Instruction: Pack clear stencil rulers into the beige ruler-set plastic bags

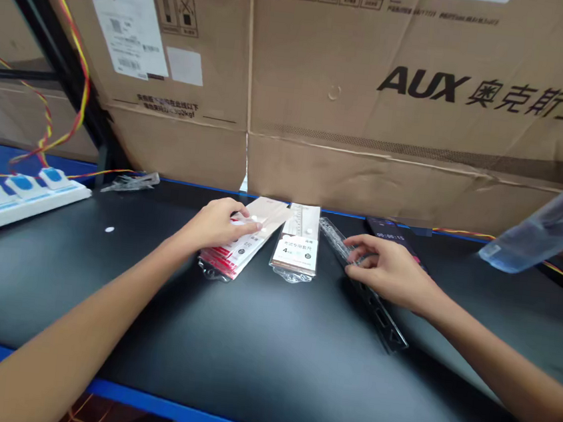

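3 plugs (21, 184), apparently 2 packet stacks (295, 253)

From my end, the left fingers (248, 228) hide part of the red-edged packet stack (252, 247) at eight o'clock; whether they grip it, I can't tell. At four, the right fingers (361, 241) cover a stretch of the long plastic packet (388, 328), and that hand masks part of the phone (388, 227). I lose the power strip (14, 215) past nine, the carton lettering (539, 104) past two. The label (129, 30) print at ten is too small.
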`<state>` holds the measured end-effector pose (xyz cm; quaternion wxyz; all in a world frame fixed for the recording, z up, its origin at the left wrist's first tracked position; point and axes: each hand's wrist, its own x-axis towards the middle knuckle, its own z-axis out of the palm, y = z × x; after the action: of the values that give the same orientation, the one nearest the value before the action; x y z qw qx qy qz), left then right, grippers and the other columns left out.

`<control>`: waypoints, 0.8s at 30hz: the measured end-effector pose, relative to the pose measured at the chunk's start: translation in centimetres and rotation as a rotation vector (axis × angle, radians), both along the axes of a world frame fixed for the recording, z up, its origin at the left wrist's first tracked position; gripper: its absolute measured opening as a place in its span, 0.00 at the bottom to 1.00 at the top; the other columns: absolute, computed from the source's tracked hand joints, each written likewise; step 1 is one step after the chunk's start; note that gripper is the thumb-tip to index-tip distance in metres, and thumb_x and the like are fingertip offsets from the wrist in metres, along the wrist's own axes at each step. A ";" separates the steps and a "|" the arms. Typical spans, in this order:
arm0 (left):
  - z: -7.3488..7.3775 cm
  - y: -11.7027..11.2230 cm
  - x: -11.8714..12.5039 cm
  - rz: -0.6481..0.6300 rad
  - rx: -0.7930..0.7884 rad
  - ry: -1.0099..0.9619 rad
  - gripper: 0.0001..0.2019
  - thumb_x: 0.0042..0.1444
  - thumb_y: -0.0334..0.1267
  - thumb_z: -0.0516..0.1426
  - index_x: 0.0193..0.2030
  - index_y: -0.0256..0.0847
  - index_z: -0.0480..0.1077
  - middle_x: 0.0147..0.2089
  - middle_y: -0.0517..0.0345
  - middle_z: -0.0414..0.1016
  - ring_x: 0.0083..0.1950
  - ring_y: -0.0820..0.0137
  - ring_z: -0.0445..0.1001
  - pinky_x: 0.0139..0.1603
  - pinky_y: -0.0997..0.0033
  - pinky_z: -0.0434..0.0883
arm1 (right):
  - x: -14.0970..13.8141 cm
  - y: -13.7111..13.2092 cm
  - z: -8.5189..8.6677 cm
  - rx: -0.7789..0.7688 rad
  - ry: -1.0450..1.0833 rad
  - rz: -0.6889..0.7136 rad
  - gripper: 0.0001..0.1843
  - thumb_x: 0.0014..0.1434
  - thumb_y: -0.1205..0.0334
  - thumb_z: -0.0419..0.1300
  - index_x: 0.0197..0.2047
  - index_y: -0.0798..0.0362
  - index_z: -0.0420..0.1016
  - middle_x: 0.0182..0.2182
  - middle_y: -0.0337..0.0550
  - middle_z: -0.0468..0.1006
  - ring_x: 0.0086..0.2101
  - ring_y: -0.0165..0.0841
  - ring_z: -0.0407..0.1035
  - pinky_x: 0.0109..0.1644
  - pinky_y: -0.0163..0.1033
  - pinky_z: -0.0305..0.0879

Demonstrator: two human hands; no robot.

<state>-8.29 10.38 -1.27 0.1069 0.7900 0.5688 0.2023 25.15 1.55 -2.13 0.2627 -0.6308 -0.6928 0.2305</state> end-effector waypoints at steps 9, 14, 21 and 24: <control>-0.3 -0.5 1.2 -0.099 0.156 -0.121 0.09 0.51 0.39 0.59 0.39 0.40 0.72 0.42 0.53 0.74 0.45 0.61 0.72 0.47 0.64 0.69 | -0.6 -0.7 0.5 0.016 0.042 0.033 0.17 0.54 0.62 0.62 0.49 0.51 0.74 0.34 0.39 0.77 0.26 0.32 0.73 0.28 0.35 0.66; 0.9 -2.5 2.4 -0.214 0.143 -0.174 0.05 0.51 0.32 0.56 0.35 0.40 0.71 0.31 0.60 0.72 0.31 0.71 0.69 0.33 0.71 0.67 | -0.9 -0.9 0.6 -0.010 0.142 0.056 0.16 0.55 0.63 0.62 0.49 0.51 0.73 0.33 0.39 0.76 0.26 0.31 0.72 0.27 0.35 0.66; 2.5 -7.7 5.7 -0.526 -0.424 -0.524 0.12 0.56 0.37 0.61 0.47 0.41 0.68 0.40 0.57 0.77 0.38 0.69 0.78 0.38 0.69 0.75 | -1.6 -1.1 0.8 -0.109 0.379 0.095 0.23 0.58 0.63 0.62 0.56 0.50 0.64 0.38 0.43 0.78 0.26 0.31 0.73 0.27 0.37 0.72; 2.2 -8.3 6.3 -0.673 -0.550 -0.495 0.11 0.60 0.37 0.59 0.49 0.41 0.68 0.50 0.53 0.76 0.48 0.67 0.77 0.49 0.65 0.75 | -1.7 -1.1 0.6 -0.111 0.390 0.094 0.27 0.59 0.62 0.62 0.60 0.48 0.60 0.39 0.44 0.78 0.25 0.31 0.74 0.28 0.38 0.73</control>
<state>-2.02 2.05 0.88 0.5025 0.8005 0.2722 0.1807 23.45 0.49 -1.56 0.3456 -0.5549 -0.6436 0.3981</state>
